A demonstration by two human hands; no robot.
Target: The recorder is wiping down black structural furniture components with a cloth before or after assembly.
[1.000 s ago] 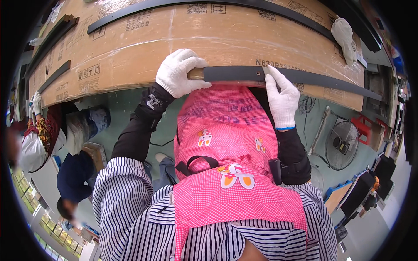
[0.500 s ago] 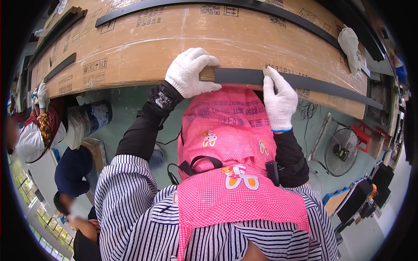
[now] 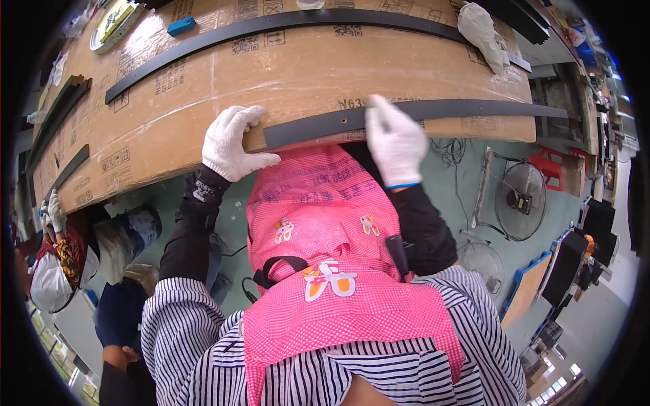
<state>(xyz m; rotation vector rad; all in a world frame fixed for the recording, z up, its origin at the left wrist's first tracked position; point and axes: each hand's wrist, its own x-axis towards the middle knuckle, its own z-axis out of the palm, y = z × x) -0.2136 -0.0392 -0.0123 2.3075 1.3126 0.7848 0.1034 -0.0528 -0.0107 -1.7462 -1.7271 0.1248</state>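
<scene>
A long dark grey strip [image 3: 308,128] with small holes lies along the near edge of a large brown cardboard box [image 3: 284,71]. Just beyond its left end, my left hand [image 3: 230,143] in a white knitted glove rests at the box edge. Its thumb and fingers are spread with nothing between them. My right hand [image 3: 396,139], gloved the same way, is over the strip's middle, its fingertips smeared by motion. Whether it grips the strip cannot be made out. Farther back on the box lies a second long dark strip [image 3: 284,27].
A crumpled white cloth [image 3: 482,37] lies at the box's far right, a blue block [image 3: 181,26] at its far left. Dark strips [image 3: 57,125] are stacked leftward, near another person's gloved hand [image 3: 55,210]. A floor fan [image 3: 520,199] stands by a red stool [image 3: 547,166].
The whole view has shifted, bringing the blue block into sight. My right hand's fingers have moved and blurred over the strip. My left hand stays by the strip's left end, fingers still spread.
</scene>
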